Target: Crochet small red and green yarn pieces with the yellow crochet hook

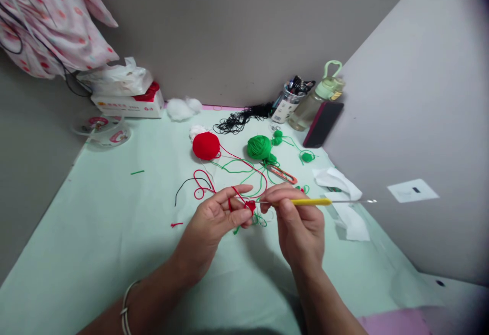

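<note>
Between thumb and fingers, my left hand (214, 220) pinches a small piece of red crochet (250, 206), with red yarn looped over its fingers. My right hand (300, 223) is closed around a crochet hook (311, 202) with a yellow handle and metal ends. One end of the hook meets the red crochet; the other points right. A red yarn ball (206, 145) lies beyond my left hand, its strand running toward the hands. Farther right sits a green yarn ball (259, 147), with loose green strands around it. Close behind my right hand lies an orange-handled cutter or snips (281, 173).
At the back stand a pen cup (286, 103), a water bottle (317, 98) and a leaning phone (324, 124). Black yarn (242, 119) and white stuffing (183, 109) lie near the wall. A plastic tub (102, 130) and a white box (128, 106) are left; crumpled tissue (349, 213) is right.
</note>
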### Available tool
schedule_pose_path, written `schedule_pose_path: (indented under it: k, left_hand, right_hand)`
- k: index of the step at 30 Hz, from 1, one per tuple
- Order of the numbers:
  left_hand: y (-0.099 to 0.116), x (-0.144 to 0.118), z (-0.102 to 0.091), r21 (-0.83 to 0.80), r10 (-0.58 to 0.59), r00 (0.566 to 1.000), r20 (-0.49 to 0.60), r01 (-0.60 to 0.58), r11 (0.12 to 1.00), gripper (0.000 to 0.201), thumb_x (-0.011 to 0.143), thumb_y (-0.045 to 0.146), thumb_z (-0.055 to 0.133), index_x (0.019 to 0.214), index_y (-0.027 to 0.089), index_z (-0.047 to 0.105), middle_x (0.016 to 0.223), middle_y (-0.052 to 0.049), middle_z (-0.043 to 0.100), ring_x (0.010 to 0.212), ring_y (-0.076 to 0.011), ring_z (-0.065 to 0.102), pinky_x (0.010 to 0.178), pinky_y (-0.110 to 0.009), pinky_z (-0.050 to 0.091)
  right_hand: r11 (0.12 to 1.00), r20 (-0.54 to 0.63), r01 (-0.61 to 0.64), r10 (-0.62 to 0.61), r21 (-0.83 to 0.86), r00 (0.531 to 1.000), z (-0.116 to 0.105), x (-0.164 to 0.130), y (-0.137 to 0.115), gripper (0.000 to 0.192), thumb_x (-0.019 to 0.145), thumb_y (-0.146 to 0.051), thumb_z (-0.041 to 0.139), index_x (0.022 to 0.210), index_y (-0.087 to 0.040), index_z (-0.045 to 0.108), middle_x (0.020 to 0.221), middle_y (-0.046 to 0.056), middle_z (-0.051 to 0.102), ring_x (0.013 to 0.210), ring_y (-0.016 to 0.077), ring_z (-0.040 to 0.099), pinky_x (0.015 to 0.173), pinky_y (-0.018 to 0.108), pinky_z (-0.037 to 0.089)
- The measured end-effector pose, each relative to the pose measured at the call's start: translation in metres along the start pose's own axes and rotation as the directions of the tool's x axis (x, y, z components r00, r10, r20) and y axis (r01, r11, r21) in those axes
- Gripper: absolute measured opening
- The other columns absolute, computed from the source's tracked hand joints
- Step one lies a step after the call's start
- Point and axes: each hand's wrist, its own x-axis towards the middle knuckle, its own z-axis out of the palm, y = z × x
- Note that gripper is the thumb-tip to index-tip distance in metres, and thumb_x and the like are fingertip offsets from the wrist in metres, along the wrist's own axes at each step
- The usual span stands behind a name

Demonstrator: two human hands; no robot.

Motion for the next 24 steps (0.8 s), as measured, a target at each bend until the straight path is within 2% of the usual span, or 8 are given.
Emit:
schedule_pose_path:
  k: [3, 8, 12, 14, 18, 20, 24]
  left_hand:
    - [0.0, 0.0, -0.001, -0.007, -0.002, 1.0, -0.002, 0.002, 1.0, 0.038, 0.084, 0.027, 0.086, 0.122, 0.023, 0.078, 0.075, 0.003, 0.064, 0.075, -0.0117, 0.062, 0.077, -0.026, 0.046]
    - [-0.004, -0.001, 0.001, -0.004, 0.001, 1.0, 0.022, -0.001, 1.0, 0.038, 0.082, 0.026, 0.088, 0.119, 0.022, 0.08, 0.075, 0.003, 0.067, 0.075, -0.0116, 0.062, 0.078, -0.026, 0.047]
    - [-0.004, 0.001, 0.0, -0.013, -0.01, 1.0, 0.012, 0.011, 1.0, 0.037, 0.082, 0.027, 0.089, 0.118, 0.022, 0.081, 0.079, 0.002, 0.07, 0.078, -0.0121, 0.063, 0.08, -0.026, 0.049]
    - [-0.004, 0.001, 0.0, -0.033, -0.006, 1.0, -0.013, 0.006, 0.999, 0.036, 0.083, 0.031, 0.088, 0.118, 0.023, 0.082, 0.084, 0.001, 0.071, 0.082, -0.0126, 0.065, 0.085, -0.026, 0.049]
    - [-0.005, 0.002, -0.001, -0.122, -0.026, 0.997, -0.071, 0.017, 0.992, 0.045, 0.078, 0.033, 0.093, 0.12, 0.024, 0.081, 0.082, 0.001, 0.069, 0.082, -0.0128, 0.065, 0.088, -0.027, 0.05]
    - [-0.006, 0.002, -0.001, -0.18, -0.067, 0.996, -0.062, 0.055, 0.982, 0.048, 0.077, 0.033, 0.094, 0.123, 0.025, 0.08, 0.08, 0.002, 0.068, 0.079, -0.0119, 0.063, 0.087, -0.026, 0.051]
    - [-0.006, 0.002, 0.0, -0.229, -0.089, 0.996, -0.017, 0.083, 0.97, 0.042, 0.077, 0.029, 0.094, 0.118, 0.025, 0.083, 0.079, 0.002, 0.067, 0.077, -0.0108, 0.062, 0.083, -0.024, 0.051]
  right_hand:
    - [0.999, 0.013, -0.027, 0.027, 0.017, 1.0, 0.001, 0.001, 0.0, 0.019, 0.105, -0.028, 0.061, 0.103, -0.028, 0.08, 0.092, 0.003, 0.072, 0.081, 0.0161, 0.064, 0.071, 0.03, 0.054]
    - [0.983, 0.059, 0.045, -0.035, -0.179, 0.998, 0.008, 0.004, -0.004, 0.019, 0.103, -0.023, 0.064, 0.099, -0.027, 0.082, 0.097, 0.004, 0.079, 0.096, 0.0204, 0.073, 0.082, 0.033, 0.059]
    - [0.972, 0.033, 0.075, -0.07, -0.222, 0.997, 0.011, 0.004, -0.006, 0.021, 0.102, -0.018, 0.063, 0.101, -0.029, 0.081, 0.095, 0.003, 0.081, 0.091, 0.019, 0.075, 0.079, 0.031, 0.061]
    - [0.953, 0.058, 0.129, -0.117, -0.273, 0.991, 0.011, 0.001, -0.005, 0.023, 0.101, -0.016, 0.063, 0.104, -0.03, 0.081, 0.093, 0.002, 0.08, 0.088, 0.0185, 0.074, 0.077, 0.031, 0.061]
    - [0.8, 0.158, 0.29, -0.243, -0.525, 0.957, 0.011, -0.012, -0.001, 0.036, 0.096, -0.009, 0.068, 0.12, -0.033, 0.08, 0.105, 0.006, 0.077, 0.092, 0.0203, 0.074, 0.075, 0.033, 0.062]
    - [0.752, 0.189, 0.33, -0.272, -0.57, 0.944, 0.011, -0.016, 0.0, 0.044, 0.095, -0.007, 0.069, 0.127, -0.036, 0.077, 0.112, 0.007, 0.076, 0.095, 0.0208, 0.073, 0.076, 0.033, 0.062]
    - [0.843, 0.136, 0.286, -0.252, -0.456, 0.958, 0.009, -0.013, -0.001, 0.043, 0.098, -0.006, 0.063, 0.128, -0.034, 0.076, 0.109, 0.005, 0.075, 0.096, 0.019, 0.072, 0.078, 0.032, 0.061]
